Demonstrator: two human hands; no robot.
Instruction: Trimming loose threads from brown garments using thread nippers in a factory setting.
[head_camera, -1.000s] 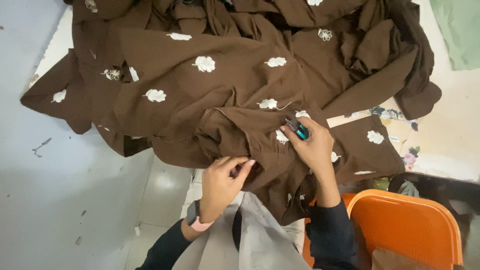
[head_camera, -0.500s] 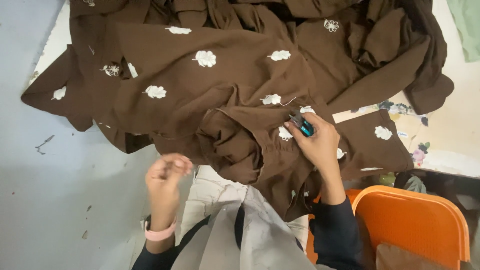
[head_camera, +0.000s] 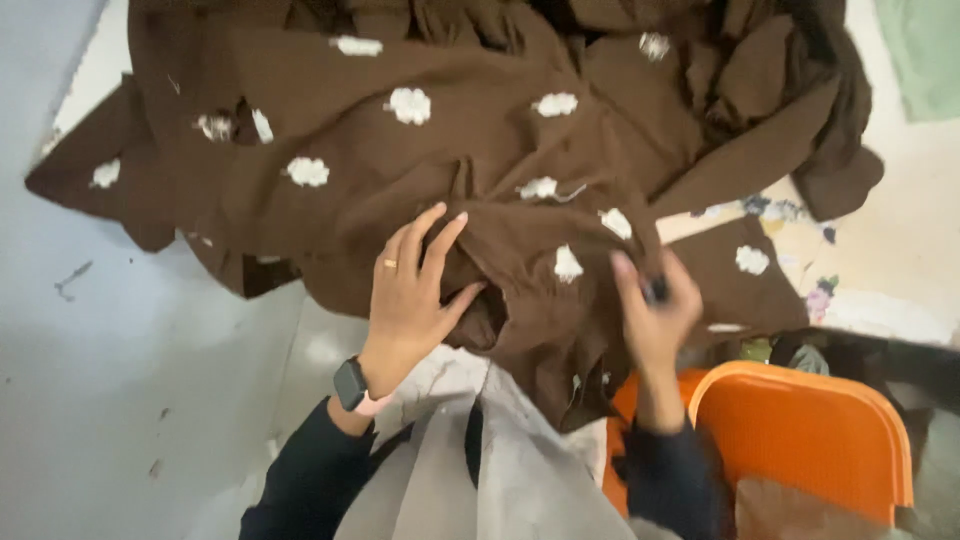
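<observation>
A large brown cloth (head_camera: 470, 160) with white embroidered flowers lies bunched over the table in front of me. My left hand (head_camera: 415, 285), with a ring and a wristwatch, rests flat on the cloth's near folds, fingers spread. My right hand (head_camera: 655, 310) is blurred and hovers over the cloth's near right part, its fingers closed on a small dark tool (head_camera: 657, 291), only partly visible.
An orange plastic chair (head_camera: 800, 440) stands at the lower right. A grey garment (head_camera: 500, 470) covers my lap. A floral sheet (head_camera: 800, 250) shows under the cloth at the right, a green cloth (head_camera: 925, 50) at the top right. Grey floor (head_camera: 120, 400) lies to the left.
My left hand has come back from the left edge and settled flat on the cloth. My right hand has drawn toward me with the small tool.
</observation>
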